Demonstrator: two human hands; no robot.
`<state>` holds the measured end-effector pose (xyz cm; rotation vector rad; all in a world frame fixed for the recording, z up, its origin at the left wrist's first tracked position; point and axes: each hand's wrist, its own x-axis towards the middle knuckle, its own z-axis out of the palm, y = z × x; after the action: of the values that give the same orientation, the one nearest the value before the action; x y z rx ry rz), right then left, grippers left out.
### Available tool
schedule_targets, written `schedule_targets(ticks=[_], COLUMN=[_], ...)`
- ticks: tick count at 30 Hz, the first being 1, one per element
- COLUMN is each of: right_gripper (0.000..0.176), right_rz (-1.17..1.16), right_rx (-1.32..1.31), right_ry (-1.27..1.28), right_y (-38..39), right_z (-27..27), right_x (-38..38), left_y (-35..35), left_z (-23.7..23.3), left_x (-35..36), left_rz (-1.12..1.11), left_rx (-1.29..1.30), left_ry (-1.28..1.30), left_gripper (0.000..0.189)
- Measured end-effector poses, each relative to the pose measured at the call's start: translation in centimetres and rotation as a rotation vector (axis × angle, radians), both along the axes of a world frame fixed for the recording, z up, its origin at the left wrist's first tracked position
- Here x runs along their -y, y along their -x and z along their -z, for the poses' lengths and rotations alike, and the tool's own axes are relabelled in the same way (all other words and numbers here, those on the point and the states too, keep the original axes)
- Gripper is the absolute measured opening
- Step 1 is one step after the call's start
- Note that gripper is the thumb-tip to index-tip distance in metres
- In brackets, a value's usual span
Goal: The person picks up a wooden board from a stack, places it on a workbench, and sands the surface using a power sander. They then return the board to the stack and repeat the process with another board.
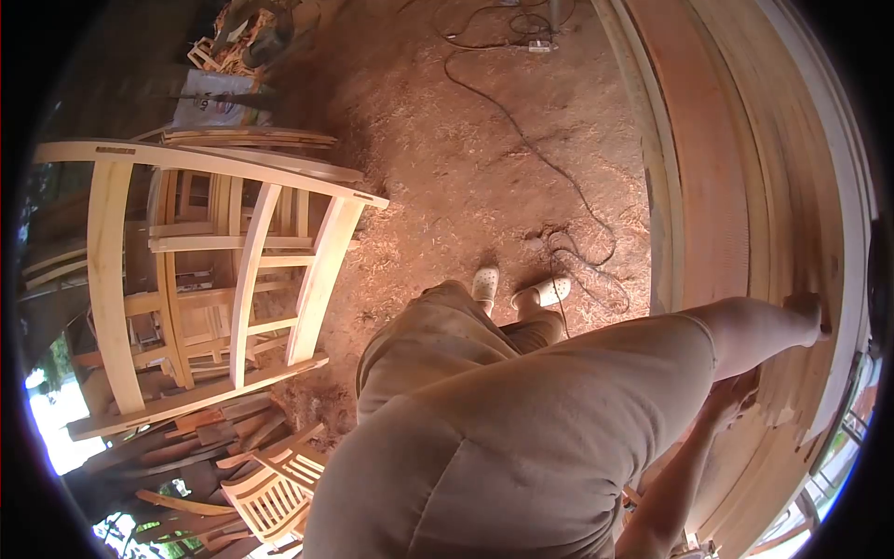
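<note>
My left hand (803, 320) reaches out over the long wooden planks (726, 186) on the right. Its fingers are curled closed near the planks' far side, and a small dark patch shows at them. What they grip, I cannot make out. Lower down, partly covered by my left sleeve, my right hand (729, 402) rests close to the wood surface with its fingers bent. Anything in it is hidden. My left arm and sleeve hide part of the planks.
A pale wooden frame (116, 279) with curved slats stands at the left, before more frames. Below it lie slatted chair parts (270, 494) and stacked wood. A dark cable (531, 140) runs across the dirt floor (419, 186) near my feet (549, 293). A white sack (214, 98) lies behind.
</note>
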<state>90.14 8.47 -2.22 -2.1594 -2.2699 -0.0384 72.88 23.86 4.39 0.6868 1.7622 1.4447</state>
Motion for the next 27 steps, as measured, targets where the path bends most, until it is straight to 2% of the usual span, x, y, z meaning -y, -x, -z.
schedule_targets(ticks=[1, 4, 6, 7, 8, 9, 10, 11, 12, 13, 15, 17, 18, 20, 21, 22, 24, 25, 26, 27], right_gripper=[0.093, 0.092, 0.090, 0.090, 0.094, 0.102, 0.103, 0.100, 0.097, 0.096, 0.094, 0.086, 0.086, 0.069, 0.069, 0.061, 0.046, 0.048, 0.050, 0.053], right_rz=[-0.001, 0.001, 0.016, -0.124, -0.074, 0.058, 0.056, 0.056, 0.057, 0.059, 0.086, 0.080, 0.122, 0.073, 0.129, 0.175, 0.231, 0.181, 0.146, 0.220], right_rx=[0.040, 0.044, 0.031, 0.175, 0.213, 0.026, 0.000, -0.038, -0.079, -0.100, -0.140, -0.202, -0.217, -0.300, -0.312, -0.637, -1.288, -1.057, -0.811, -0.661], right_ry=[-0.011, -0.015, 0.009, 0.002, 0.067, 0.067, 0.047, 0.031, 0.011, -0.003, -0.015, -0.018, -0.030, -0.077, -0.096, -0.124, -0.238, -0.383, -0.537, -0.708], right_y=[0.1, 0.9, 0.2, -1.4, -1.9, 2.3, 2.4, 2.6, 2.3, 1.9, 1.9, 2.0, 1.7, 0.3, -0.8, -1.7, -3.2, -4.6, -5.9, -7.4], right_z=[-0.3, -0.7, -0.4, 1.5, 2.0, -3.5, -3.8, -4.1, -3.7, -3.3, -3.2, -3.6, -3.4, -2.4, -2.3, -2.3, -2.7, -4.7, -7.7, -9.8], right_x=[0.3, 0.6, 0.3, -1.2, -1.6, 2.0, 2.3, 2.5, 2.5, 2.3, 2.4, 2.5, 2.4, 2.3, 3.4, 4.5, 7.4, 10.4, 13.6, 16.6], left_y=[-0.4, 1.0, 2.5, 3.6, 3.6, 3.9, 3.5, 4.8, 4.7, 4.8, 4.6, 4.3, 4.6, 5.9, 7.3, 8.7, 11.4, 13.6, 16.4, 18.9], left_z=[0.5, -0.7, -2.7, -4.0, -4.3, -4.0, -3.3, -5.5, -5.0, -5.4, -5.5, -2.1, -1.0, 3.7, 5.3, 3.4, 3.0, 2.2, 5.1, 5.3], left_x=[-1.0, 0.4, 4.8, 6.9, 7.5, 7.5, 7.3, 9.2, 9.1, 9.7, 10.5, 11.4, 13.6, 18.6, 22.3, 25.4, 28.7, 29.8, 30.4, 30.5], left_rz=[0.011, 0.035, 0.092, 0.140, 0.128, 0.168, 0.137, 0.226, 0.214, 0.194, 0.188, 0.237, 0.255, 0.347, 0.557, 0.794, 0.847, 0.852, 0.716, 0.656], left_rx=[0.000, 0.008, 0.013, 0.012, -0.010, -0.044, -0.122, -0.131, -0.160, -0.214, -0.215, -0.305, -0.533, -0.931, -1.050, -1.196, -1.212, -1.171, -1.206, -1.214], left_ry=[-0.031, 0.000, 0.052, 0.063, 0.105, 0.071, 0.041, 0.089, 0.063, 0.024, 0.022, -0.136, -0.223, -0.368, -0.213, -0.031, 0.116, 0.194, 0.101, 0.184], left_gripper=[0.025, 0.045, 0.060, 0.068, 0.072, 0.073, 0.076, 0.080, 0.084, 0.083, 0.068, 0.051, 0.043, 0.043, 0.056, 0.066, 0.070, 0.072, 0.076, 0.080])
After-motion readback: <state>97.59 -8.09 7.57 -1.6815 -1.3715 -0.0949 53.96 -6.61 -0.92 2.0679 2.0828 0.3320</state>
